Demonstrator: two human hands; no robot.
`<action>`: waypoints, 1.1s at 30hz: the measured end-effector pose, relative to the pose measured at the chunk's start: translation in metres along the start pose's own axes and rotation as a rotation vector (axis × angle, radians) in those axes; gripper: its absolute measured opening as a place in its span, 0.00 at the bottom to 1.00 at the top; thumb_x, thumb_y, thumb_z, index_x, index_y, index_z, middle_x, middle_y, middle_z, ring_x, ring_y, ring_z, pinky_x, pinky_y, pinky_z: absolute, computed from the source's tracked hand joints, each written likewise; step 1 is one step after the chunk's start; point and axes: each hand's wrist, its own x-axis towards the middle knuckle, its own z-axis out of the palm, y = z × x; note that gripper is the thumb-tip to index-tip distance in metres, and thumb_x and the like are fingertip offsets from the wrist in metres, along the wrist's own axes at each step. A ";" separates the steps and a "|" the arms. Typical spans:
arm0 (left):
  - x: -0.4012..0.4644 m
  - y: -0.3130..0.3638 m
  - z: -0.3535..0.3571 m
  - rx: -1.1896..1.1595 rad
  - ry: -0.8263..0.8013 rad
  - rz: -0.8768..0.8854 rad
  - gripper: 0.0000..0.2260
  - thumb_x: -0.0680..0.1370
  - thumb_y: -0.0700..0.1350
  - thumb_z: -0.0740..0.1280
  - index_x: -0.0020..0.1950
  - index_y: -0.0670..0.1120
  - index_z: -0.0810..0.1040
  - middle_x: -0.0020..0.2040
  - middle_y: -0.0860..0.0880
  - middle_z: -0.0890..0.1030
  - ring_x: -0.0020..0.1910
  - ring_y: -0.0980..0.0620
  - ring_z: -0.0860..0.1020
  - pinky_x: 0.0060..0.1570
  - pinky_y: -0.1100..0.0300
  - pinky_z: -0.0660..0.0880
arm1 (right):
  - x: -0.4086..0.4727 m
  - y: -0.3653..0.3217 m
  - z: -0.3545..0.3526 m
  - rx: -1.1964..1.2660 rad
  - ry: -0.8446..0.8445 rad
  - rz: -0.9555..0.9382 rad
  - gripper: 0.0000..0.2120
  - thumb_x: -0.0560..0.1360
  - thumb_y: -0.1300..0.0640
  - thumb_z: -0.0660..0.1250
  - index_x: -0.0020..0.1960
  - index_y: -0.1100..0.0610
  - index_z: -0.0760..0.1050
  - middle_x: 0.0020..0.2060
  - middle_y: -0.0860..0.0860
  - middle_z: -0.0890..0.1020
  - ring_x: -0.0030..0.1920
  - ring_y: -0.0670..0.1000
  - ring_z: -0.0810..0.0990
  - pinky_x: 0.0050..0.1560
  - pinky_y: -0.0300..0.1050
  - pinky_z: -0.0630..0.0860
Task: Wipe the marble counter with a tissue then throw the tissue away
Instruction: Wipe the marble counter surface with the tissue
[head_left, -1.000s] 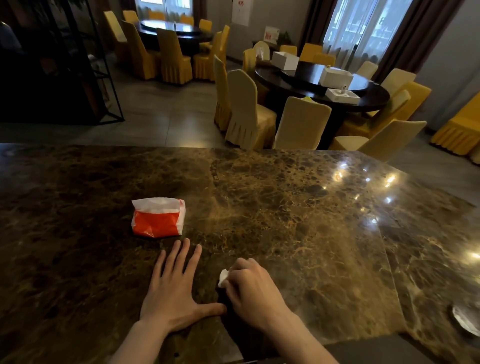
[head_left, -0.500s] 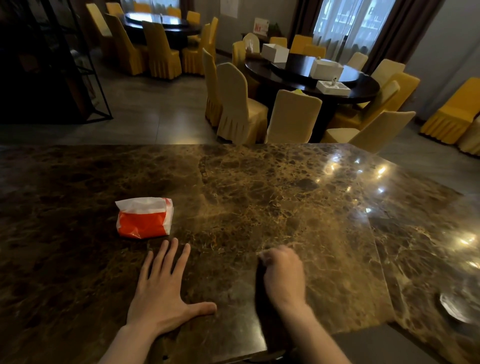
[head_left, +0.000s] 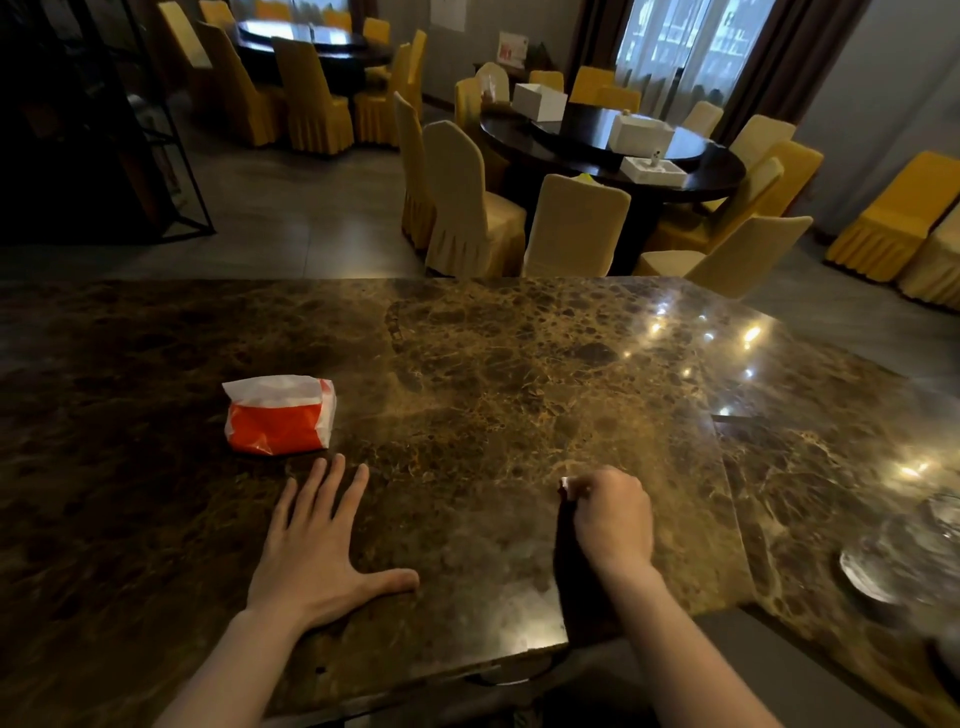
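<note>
The dark brown marble counter (head_left: 493, 374) fills the lower half of the head view. My right hand (head_left: 613, 519) is closed in a fist on a small white tissue (head_left: 566, 484), pressed down on the marble right of centre; only a corner of the tissue shows at the fingers. My left hand (head_left: 317, 545) lies flat on the counter with fingers spread and holds nothing. An orange and white tissue pack (head_left: 279, 415) sits on the counter just beyond my left fingertips.
A round glass dish (head_left: 878, 571) sits at the counter's right end. The counter's near edge runs just below my wrists. Beyond the far edge stand cream and yellow covered chairs (head_left: 571, 228) around a dark round table (head_left: 613, 150) with white boxes.
My right hand with the tissue has slid to the right across the marble, away from my left hand. My left hand has stayed flat in place.
</note>
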 end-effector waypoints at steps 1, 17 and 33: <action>0.000 0.000 0.001 -0.003 0.000 -0.003 0.64 0.57 0.91 0.48 0.82 0.57 0.34 0.83 0.53 0.31 0.80 0.53 0.29 0.82 0.44 0.35 | -0.003 -0.007 0.004 -0.002 0.022 0.014 0.08 0.75 0.66 0.68 0.44 0.59 0.86 0.43 0.56 0.84 0.47 0.60 0.81 0.44 0.50 0.76; 0.002 0.000 0.006 0.029 0.032 -0.008 0.60 0.60 0.90 0.46 0.81 0.58 0.31 0.82 0.53 0.30 0.80 0.54 0.27 0.81 0.46 0.32 | 0.001 0.021 -0.001 -0.005 0.064 0.064 0.11 0.74 0.67 0.69 0.46 0.55 0.87 0.41 0.53 0.85 0.46 0.56 0.79 0.41 0.46 0.72; 0.002 0.003 0.000 0.047 -0.020 -0.017 0.55 0.59 0.90 0.44 0.78 0.66 0.30 0.82 0.53 0.30 0.80 0.53 0.27 0.81 0.45 0.33 | -0.004 0.023 0.004 -0.029 0.045 -0.082 0.13 0.73 0.67 0.71 0.51 0.53 0.87 0.47 0.49 0.85 0.50 0.52 0.76 0.48 0.45 0.75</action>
